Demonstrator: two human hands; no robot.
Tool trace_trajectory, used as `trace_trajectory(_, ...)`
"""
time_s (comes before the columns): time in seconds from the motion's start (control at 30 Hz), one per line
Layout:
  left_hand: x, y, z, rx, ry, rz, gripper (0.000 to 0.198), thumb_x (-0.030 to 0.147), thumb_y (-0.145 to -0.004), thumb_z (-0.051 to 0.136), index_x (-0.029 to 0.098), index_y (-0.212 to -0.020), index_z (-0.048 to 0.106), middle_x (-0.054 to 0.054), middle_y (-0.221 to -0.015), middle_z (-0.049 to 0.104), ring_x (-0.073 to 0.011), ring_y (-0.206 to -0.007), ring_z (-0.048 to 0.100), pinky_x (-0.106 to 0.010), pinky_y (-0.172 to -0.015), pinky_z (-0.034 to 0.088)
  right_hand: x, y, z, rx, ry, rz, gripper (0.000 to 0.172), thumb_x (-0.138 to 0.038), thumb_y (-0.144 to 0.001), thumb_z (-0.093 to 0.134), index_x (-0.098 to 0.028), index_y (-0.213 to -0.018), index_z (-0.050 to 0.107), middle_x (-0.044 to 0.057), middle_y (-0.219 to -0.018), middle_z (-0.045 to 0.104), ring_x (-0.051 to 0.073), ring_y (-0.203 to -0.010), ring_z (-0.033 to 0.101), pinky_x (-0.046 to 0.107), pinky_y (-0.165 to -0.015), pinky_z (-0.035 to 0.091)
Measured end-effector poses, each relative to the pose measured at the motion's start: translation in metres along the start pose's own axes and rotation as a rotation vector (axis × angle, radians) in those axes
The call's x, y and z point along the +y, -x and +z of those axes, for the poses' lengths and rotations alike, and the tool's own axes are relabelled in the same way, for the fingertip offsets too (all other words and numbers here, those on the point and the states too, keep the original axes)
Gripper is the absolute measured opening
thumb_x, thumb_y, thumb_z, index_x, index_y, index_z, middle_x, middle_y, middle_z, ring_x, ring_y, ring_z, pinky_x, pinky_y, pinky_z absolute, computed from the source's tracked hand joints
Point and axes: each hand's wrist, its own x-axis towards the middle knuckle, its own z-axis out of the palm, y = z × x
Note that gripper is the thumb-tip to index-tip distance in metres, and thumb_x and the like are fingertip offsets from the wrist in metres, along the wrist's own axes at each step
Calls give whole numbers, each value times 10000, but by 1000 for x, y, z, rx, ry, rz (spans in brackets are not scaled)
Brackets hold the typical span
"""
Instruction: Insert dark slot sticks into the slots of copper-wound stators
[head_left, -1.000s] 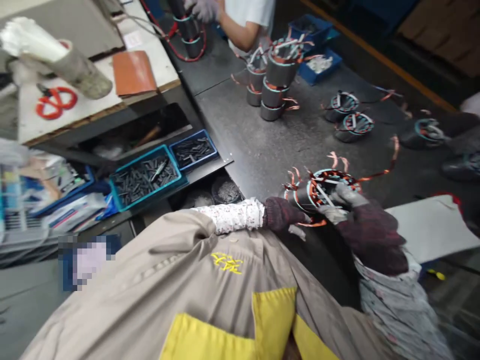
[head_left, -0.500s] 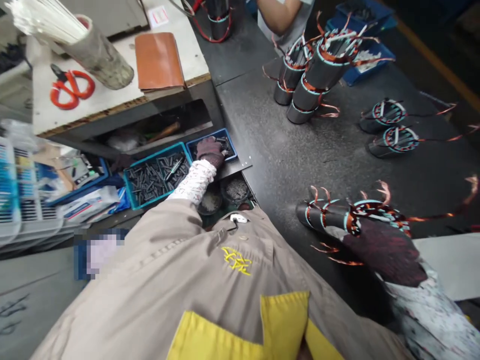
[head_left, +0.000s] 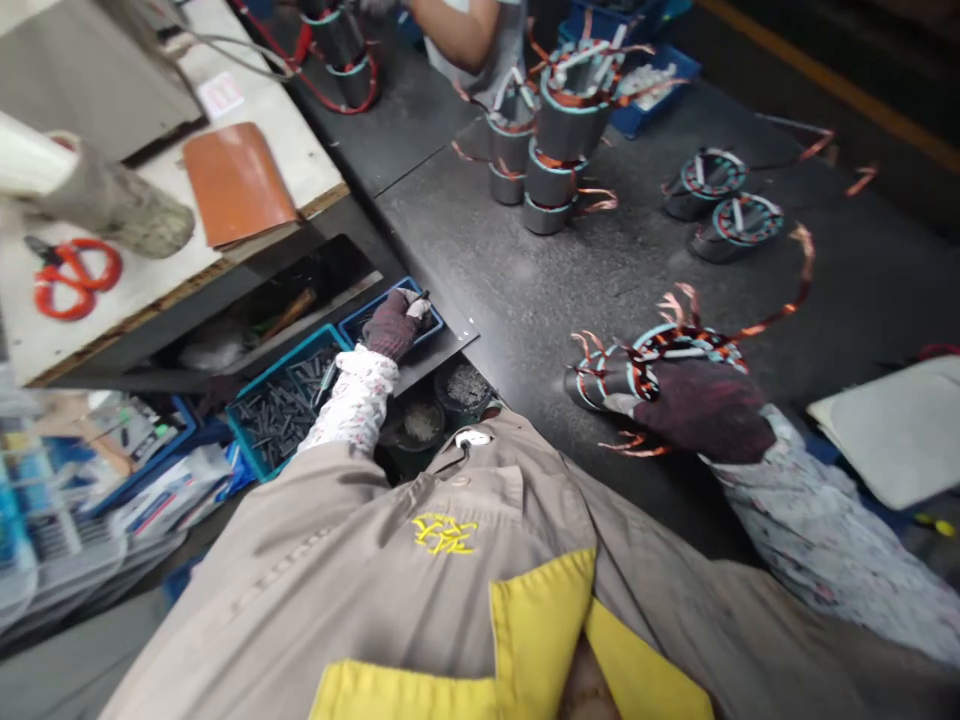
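Observation:
My left hand point(head_left: 391, 325), in a dark knitted glove with bare fingertips, is over a small blue bin point(head_left: 346, 328). Its fingers pinch a small black strip point(head_left: 421, 296). A larger teal-rimmed bin point(head_left: 274, 420) full of short black strips stands beside that wrist. On the dark table, my right hand point(head_left: 701, 410), gloved as well, is closed on a motor stator point(head_left: 600, 385) lying on its side. Copper wire ends stick out from both ends of the stator, and the palm hides part of its body.
More stators point(head_left: 559, 170) stand stacked at the back, and two short ones point(head_left: 739, 225) sit to the right. Red-handled cutters point(head_left: 75, 280) and a brown notebook point(head_left: 238, 185) lie on the left shelf. A co-worker's arm point(head_left: 461, 30) shows at the top.
My left fingers have come up from among the bin's contents with a small black strip. My right hand still holds the stator. The whole view has swung round.

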Motion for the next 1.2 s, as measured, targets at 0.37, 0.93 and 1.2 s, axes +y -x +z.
trace_trajectory(0.37, 116, 77, 96, -710, 686, 318, 633, 693, -930, 1106, 231, -1168, 746, 1, -862, 817, -203, -797, 853, -340, -798, 753, -8, 0, -7, 59, -83, 2, 520, -577, -1201, 791, -96, -1341, 931, 239, -1349, 921, 392, -1229, 854, 425, -1038, 570)
trace_trajectory(0.93, 156, 56, 87, -814, 490, 568, 514, 541, -921, 1129, 163, -1206, 928, -49, -925, 881, -248, -860, 879, -362, -820, 760, -11, 0, -5, 79, -134, 65, 620, -615, -1208, 818, -97, -1538, 909, 239, -1474, 904, 417, -1312, 848, 440, -1067, 584)
trace_trajectory(1.2, 137, 60, 105, -667, 590, 412, 389, 506, -1033, 1039, 189, -1191, 878, -8, -847, 804, -204, -795, 852, -300, -751, 716, -15, 2, -10, 62, -167, 74, 646, -542, -1200, 843, -51, -1619, 864, 272, -1586, 870, 467, -1422, 834, 518, -1212, 617)
